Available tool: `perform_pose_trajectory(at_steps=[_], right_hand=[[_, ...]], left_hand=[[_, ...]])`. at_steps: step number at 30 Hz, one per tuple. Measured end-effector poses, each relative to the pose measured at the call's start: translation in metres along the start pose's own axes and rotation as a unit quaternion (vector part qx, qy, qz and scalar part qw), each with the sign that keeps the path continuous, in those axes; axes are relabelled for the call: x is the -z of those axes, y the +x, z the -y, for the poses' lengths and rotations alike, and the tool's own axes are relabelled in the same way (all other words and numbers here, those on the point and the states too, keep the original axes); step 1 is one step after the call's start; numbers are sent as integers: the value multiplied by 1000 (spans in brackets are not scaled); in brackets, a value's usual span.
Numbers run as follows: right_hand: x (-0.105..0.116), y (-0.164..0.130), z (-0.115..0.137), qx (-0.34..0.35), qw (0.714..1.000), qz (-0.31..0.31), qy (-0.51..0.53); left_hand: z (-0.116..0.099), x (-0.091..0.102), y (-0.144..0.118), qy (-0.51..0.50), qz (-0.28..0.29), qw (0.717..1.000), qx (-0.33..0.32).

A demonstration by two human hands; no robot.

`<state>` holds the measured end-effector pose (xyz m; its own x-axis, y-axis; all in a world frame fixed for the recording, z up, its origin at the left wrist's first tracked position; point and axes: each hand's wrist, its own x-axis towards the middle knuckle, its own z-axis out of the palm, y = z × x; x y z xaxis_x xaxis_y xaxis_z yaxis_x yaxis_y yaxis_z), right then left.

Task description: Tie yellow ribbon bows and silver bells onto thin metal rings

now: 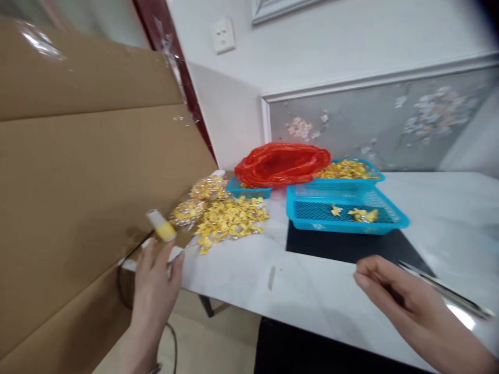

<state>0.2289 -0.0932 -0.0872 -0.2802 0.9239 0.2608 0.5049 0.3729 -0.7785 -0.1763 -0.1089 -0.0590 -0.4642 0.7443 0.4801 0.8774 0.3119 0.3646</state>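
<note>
My left hand (pixel 158 288) is at the left end of the table, its fingers apart. Just beyond its fingertips is a small white and yellow cylinder (pixel 161 225), leaning in the view; whether the fingers touch it I cannot tell. To the right of that hand lies a loose heap of small yellow bow-shaped pieces (pixel 230 221) in clear wrapping. Over the right part of the table my right hand (pixel 413 301) is closed, thumb and forefinger pressed together. Anything in that pinch is too small or hidden. Beside it lies a long thin metal tool (pixel 448 291), possibly tweezers, blurred.
A blue basket (pixel 351 227) with a few yellow pieces rests on a black mat (pixel 327 243). Behind are another blue basket (pixel 376 174), fuller, and a red plastic bag (pixel 280 163) over a third. A tall cardboard box (pixel 89 187) borders the left side.
</note>
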Motion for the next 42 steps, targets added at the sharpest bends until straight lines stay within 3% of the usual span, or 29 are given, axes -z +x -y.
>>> perform_pose_trajectory(at_steps=[3, 4, 5, 7, 8, 11, 13, 15, 23, 29, 35, 39, 40, 42], right_hand=[[21, 6, 30, -23, 999, 9, 37], [26, 8, 39, -21, 999, 13, 45], [31, 10, 46, -20, 998, 15, 54], [41, 12, 57, -7, 997, 18, 68], [45, 12, 61, 0, 997, 18, 72], [55, 13, 68, 24, 997, -4, 80], [61, 13, 70, 35, 996, -24, 84], [66, 13, 70, 39, 994, -41, 89], [75, 13, 62, 52, 992, -52, 100], [75, 12, 60, 41, 992, -52, 105], [76, 11, 54, 43, 995, -68, 63], [65, 3, 39, 65, 996, -63, -14], [60, -2, 35, 75, 996, -47, -17], [50, -12, 29, 84, 996, -5, -27]], left_hand=[[-51, -10, -19, -151, 44, 987, -35], [-73, -15, -30, -323, 108, 940, -5], [-96, -20, -42, -444, 190, 875, 34], [-139, -30, -65, -576, 319, 746, 99], [-158, -33, -75, -627, 384, 668, 119], [-197, -38, -94, -651, 485, 568, 137], [-209, -37, -100, -661, 553, 474, 180], [-213, -33, -104, -666, 577, 420, 216], [-223, -25, -111, -662, 546, 457, 233], [-227, -31, -113, -666, 540, 462, 228], [-221, -30, -110, -704, 517, 440, 209], [-209, -17, -101, -761, 469, 399, 204], [-205, -14, -99, -769, 454, 410, 185], [-199, -11, -96, -758, 420, 487, 112]])
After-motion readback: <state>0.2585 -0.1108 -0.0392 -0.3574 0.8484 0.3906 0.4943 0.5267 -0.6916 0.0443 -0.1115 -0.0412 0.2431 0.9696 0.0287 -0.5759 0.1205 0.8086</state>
